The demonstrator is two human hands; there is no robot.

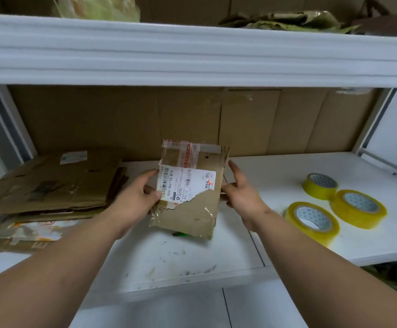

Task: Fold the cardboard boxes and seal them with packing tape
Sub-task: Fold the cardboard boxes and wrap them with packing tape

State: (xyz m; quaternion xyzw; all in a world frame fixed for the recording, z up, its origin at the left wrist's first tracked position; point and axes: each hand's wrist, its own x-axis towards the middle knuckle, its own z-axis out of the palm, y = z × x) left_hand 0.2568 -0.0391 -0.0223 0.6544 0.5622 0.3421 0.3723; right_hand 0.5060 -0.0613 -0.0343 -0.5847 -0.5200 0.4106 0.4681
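Two bare forearms reach in from the near edge; the left hand (137,194) pinches the left side of a small flattened cardboard box (188,188), thumb on its torn white shipping label (186,184), while the right hand (243,194) lies spread against the box's right edge, fingers straight. That box stands tilted just above the white desk (169,256), near the middle; it looks not yet folded into shape, and I see no fresh tape on it, only old clear strips, crinkled and glossy. Left of it lies a stack of flattened boxes (50,183), creased, matte brown, apparently waiting. Right, well apart, sit three rolls of yellowish packing tape (334,207), shiny rings, untouched; so folding seems barely begun, sealing all ahead.
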